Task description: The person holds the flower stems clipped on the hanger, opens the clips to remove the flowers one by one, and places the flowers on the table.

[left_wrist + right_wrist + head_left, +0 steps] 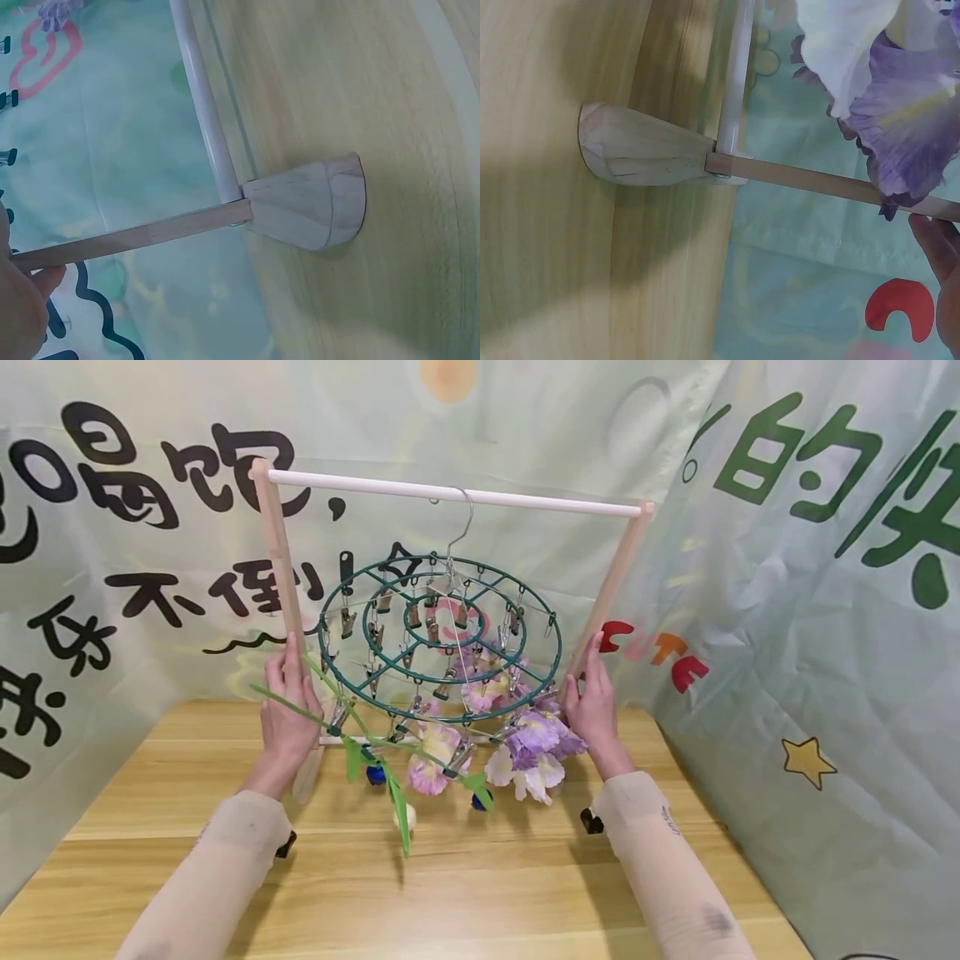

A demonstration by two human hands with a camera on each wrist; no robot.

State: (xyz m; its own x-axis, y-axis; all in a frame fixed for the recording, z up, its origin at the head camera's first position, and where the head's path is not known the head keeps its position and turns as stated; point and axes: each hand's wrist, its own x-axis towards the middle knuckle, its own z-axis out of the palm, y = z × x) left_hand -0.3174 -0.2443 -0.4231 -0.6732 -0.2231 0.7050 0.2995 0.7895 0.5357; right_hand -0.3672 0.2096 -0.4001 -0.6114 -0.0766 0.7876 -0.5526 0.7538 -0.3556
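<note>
A wooden rack with a white top rod (525, 503) stands upright on the table. My left hand (291, 706) grips its left post (279, 552), with a finger under the post in the left wrist view. On the other side my right hand (596, 714) holds the right post (617, 568), partly behind petals. From the rod hangs a round green clip hanger (561, 647) by its metal hook (469, 518). Artificial flowers dangle head down from its clips: a purple and white iris (536, 739), a pink and yellow one (433, 764), small blue blooms (377, 774) and a pale one (405, 817).
The rack's rounded wooden feet (307, 206) rest on the wood-grain table (480, 893). Printed cloth walls (787, 610) close in the back and the right side. Long green stems (288, 702) stick out past the hanger toward the left hand.
</note>
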